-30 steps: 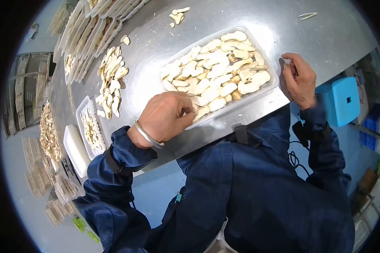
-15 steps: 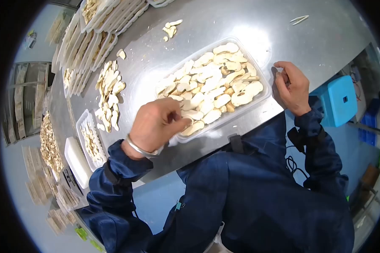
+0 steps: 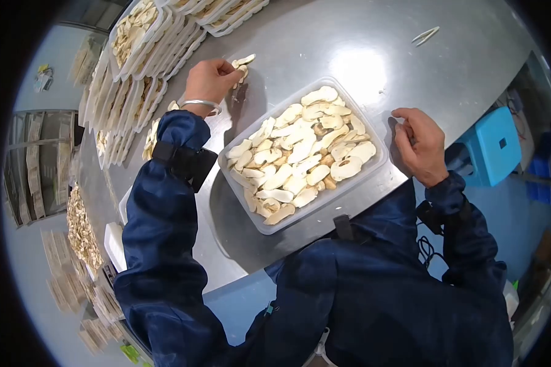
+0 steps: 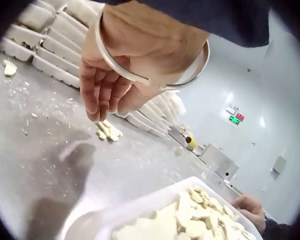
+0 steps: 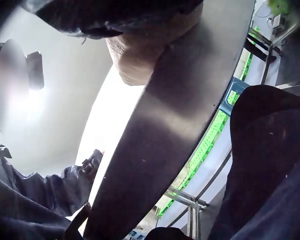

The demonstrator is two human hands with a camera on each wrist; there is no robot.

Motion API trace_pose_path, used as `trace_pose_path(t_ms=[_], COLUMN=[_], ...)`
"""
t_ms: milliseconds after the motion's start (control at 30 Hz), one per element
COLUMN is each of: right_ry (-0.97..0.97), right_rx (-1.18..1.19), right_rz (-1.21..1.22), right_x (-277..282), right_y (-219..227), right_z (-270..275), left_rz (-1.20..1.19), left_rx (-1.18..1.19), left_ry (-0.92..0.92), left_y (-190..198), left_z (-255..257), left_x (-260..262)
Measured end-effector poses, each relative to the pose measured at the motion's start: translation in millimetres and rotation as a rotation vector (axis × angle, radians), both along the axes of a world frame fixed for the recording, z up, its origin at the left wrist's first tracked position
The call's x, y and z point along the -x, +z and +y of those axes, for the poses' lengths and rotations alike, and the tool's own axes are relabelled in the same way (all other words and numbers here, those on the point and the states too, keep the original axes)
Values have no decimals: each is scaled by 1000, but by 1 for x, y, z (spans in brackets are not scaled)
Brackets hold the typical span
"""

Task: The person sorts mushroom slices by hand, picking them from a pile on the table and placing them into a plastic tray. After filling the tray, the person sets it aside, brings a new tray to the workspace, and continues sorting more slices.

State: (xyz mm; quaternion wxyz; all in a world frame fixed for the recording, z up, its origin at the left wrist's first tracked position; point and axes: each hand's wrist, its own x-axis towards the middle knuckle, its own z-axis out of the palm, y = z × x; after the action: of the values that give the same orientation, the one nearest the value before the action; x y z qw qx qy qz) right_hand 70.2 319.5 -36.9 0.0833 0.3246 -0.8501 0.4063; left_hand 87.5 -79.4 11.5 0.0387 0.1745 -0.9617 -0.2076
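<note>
My left hand [image 3: 211, 82], with a silver bangle at the wrist, is over the back left of the steel table. Its loosely bent fingertips are right at a small heap of pale mushroom slices [image 3: 246, 60]; the left wrist view shows the slices [image 4: 109, 131] just beneath the fingertips. Between my arms stands a clear plastic tray [image 3: 378, 147], filled with mushroom slices [image 3: 303, 147]. My right hand [image 3: 421, 147] rests at the table edge, right of the tray, fingers loosely curled and holding nothing. In the right wrist view, only part of the right hand [image 5: 135, 62] shows.
Stacked white trays [image 3: 144, 73] of slices stand at the back left. Another heap of slices [image 3: 150, 139] lies partly behind my left sleeve. Tweezers [image 3: 425, 35] lie at the far right of the steel table [image 3: 300, 49]. A bright blue box-like object [image 3: 497, 147] stands beyond the right edge.
My left hand has left the tray's near left corner and moved up and away to the small heap at the back. My right hand stays by the tray.
</note>
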Motion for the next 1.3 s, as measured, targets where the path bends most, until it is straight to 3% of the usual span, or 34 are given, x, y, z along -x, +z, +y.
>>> trace_pose_path(t_ms=[67, 333, 433, 533, 567, 667, 733, 1300], right_ry=[13, 24, 20, 7, 5, -4, 3, 8], right_rx=[-3, 25, 27, -32, -61, -70, -48, -11], right_rz=[5, 99, 125, 99, 90, 68, 81, 120], right_x=[0, 2, 2, 0, 0, 0, 0, 3], right_y=[1, -5, -6, -2, 0, -1, 0, -5], right_z=[-1, 1, 0, 2, 2, 2, 2, 1], left_rz=[-27, -18, -7, 8, -123, -56, -73, 57], left_rx=[150, 109, -160, -434, -398, -306, -178, -133], left_ry=[-36, -53, -97, -312, -350, -658, -713, -588], left_y=[-1, -20, -12, 19, 30, 41, 39, 6], left_z=[8, -7, -1, 53, 76, 139, 161, 181], left_x=[7, 9, 0, -27, -37, -53, -53, -37])
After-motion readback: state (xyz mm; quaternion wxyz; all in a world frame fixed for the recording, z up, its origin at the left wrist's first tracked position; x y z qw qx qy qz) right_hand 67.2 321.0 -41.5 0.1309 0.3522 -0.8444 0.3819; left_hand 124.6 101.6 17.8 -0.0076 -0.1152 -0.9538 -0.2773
